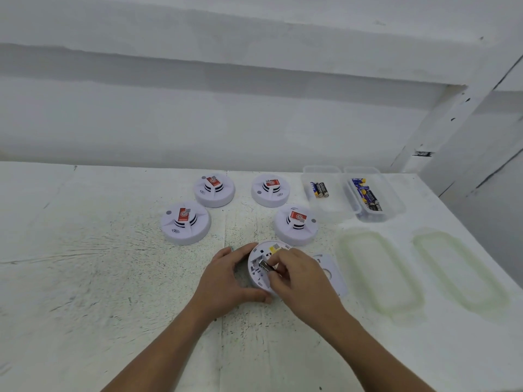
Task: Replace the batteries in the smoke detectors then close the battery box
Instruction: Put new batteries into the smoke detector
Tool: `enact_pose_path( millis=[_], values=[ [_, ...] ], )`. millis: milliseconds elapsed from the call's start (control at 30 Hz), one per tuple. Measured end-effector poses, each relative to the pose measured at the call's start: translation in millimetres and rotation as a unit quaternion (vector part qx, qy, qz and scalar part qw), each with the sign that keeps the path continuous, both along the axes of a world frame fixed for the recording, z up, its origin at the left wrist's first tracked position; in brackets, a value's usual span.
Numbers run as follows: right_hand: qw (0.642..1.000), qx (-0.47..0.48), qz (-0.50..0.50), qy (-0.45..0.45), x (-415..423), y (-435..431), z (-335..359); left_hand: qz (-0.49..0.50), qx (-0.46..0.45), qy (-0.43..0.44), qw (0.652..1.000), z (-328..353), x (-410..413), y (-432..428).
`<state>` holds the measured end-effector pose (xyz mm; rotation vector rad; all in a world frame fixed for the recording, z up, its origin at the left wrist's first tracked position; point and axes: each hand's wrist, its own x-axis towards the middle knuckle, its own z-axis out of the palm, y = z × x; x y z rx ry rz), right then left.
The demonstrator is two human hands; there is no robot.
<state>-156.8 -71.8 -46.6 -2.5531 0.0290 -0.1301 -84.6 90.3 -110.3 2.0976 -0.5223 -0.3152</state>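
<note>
A white table (99,278) with many small scratches stands against a white wall (198,108).

Near the front of the table, in the middle, lies the open detector (256,274). It is flipped over, so its back faces up. The left hand (226,281) grips its left rim, with the fingers and thumb curled round the edge. The right hand (300,281) pinches a dark battery (265,266) with its fingertips, right at the slot in the back. I cannot tell if the battery is all the way in.

Just to the right of the open detector, partly hidden by the right hand, the cover (335,274) lies flat on the table.

Behind it sit four more, face up, each with a red sticker on top: the near-left detector (185,223), the far-left detector (214,189), the far-right detector (270,190) and the near-right detector (296,225).

Further right are two clear boxes, side by side and touching. The left box (328,210) holds a few batteries (319,189). The right box (394,202) holds many batteries (368,196). Both boxes are open.

In front of the boxes, two clear lids lie flat: the left lid (379,273) and the right lid (461,273).
</note>
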Motion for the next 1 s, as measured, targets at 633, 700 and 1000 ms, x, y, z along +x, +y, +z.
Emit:
enact_pose_path(
  millis=[633, 700, 1000],
  values=[
    [0.997, 0.037, 0.062, 0.041, -7.0, -11.4, -2.1, -0.055, 0.007, 0.018, 0.998, 2.4, 5.5, 7.0],
    [0.995, 0.059, 0.056, 0.054, -5.1, -13.2, -1.2, -0.058, -0.002, 0.008, 0.998, 3.2, 5.7, 6.8],
    [0.989, 0.07, 0.101, 0.085, 4.0, -25.4, -1.1, -0.048, -0.02, 0.019, 0.998, -0.3, 7.7, 7.6]
  ],
)
